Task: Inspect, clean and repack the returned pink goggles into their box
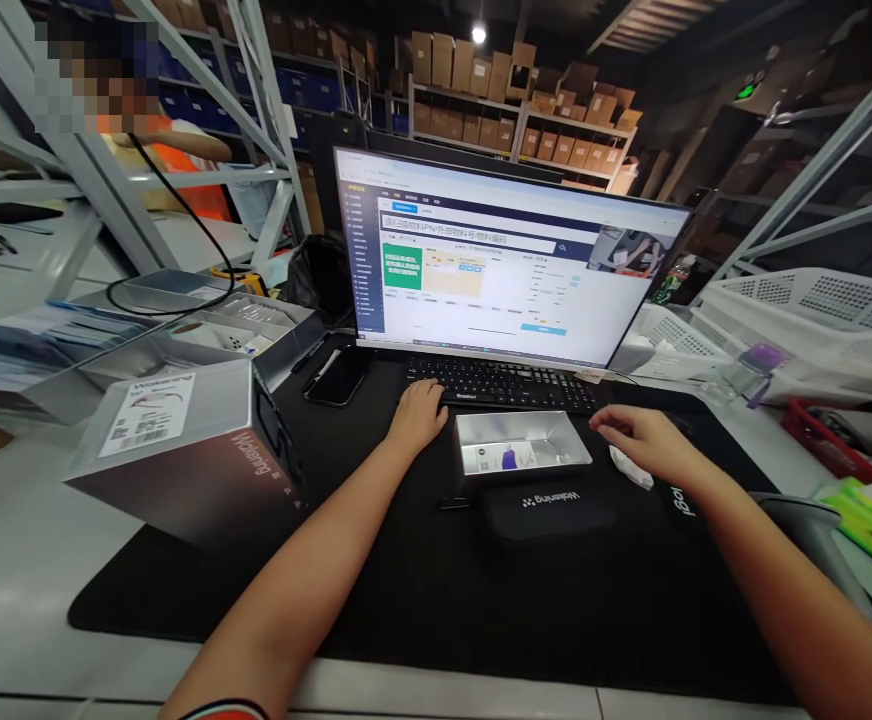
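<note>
My left hand (419,415) rests with its fingers stretched over the left front edge of a black keyboard (496,385); nothing is in it. To the right, my right hand (642,440) hovers with loosely bent fingers beside the right end of an open silver box (567,440), and no held object shows. Just below its palm lies a crumpled white piece (632,470), perhaps paper or tissue. Inside the silver box is a card with a purple picture. In front of that box lies a black zip-style case (548,512) marked "Wakening", with a black pen (455,504) at its left.
A large silver carton (181,450) stands on the left of the black mat (421,600). A phone (338,375) lies behind it. The monitor (496,270) rises behind the keyboard. White baskets (818,310) stand right, grey boxes (256,325) left. Another person (181,150) is far left.
</note>
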The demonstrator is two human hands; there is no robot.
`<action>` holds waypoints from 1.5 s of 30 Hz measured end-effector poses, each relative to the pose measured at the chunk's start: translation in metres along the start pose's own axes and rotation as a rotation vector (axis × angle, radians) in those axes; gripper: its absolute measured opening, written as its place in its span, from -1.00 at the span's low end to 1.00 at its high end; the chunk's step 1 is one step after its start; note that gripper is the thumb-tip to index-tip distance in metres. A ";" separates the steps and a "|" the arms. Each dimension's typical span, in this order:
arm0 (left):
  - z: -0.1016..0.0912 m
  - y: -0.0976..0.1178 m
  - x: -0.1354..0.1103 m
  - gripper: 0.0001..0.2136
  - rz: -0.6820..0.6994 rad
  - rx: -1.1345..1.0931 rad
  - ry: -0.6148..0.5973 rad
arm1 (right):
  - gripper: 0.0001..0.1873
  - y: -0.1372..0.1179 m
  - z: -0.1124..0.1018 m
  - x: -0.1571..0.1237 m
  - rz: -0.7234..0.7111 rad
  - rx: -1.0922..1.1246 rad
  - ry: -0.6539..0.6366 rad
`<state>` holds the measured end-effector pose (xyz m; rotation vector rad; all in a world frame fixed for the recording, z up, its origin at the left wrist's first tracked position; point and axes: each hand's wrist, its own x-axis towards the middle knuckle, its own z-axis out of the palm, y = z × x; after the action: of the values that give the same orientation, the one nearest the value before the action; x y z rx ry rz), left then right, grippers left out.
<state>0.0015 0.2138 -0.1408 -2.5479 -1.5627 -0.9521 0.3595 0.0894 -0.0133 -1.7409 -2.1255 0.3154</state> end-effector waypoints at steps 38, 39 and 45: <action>-0.113 0.099 -0.051 -0.18 0.312 -0.080 -0.274 | -0.80 0.034 0.031 -0.214 0.023 0.093 0.367; -0.115 0.101 -0.058 -0.18 0.315 -0.052 -0.222 | -0.80 0.033 0.031 -0.211 0.009 0.089 0.365; -0.131 0.107 -0.091 -0.19 0.293 -0.055 -0.018 | -0.80 0.021 0.037 -0.189 -0.056 0.080 0.371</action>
<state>-0.0057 0.0464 -0.0471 -2.7264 -1.1351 -0.9495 0.3939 -0.0880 -0.0823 -1.5522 -1.8633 0.0546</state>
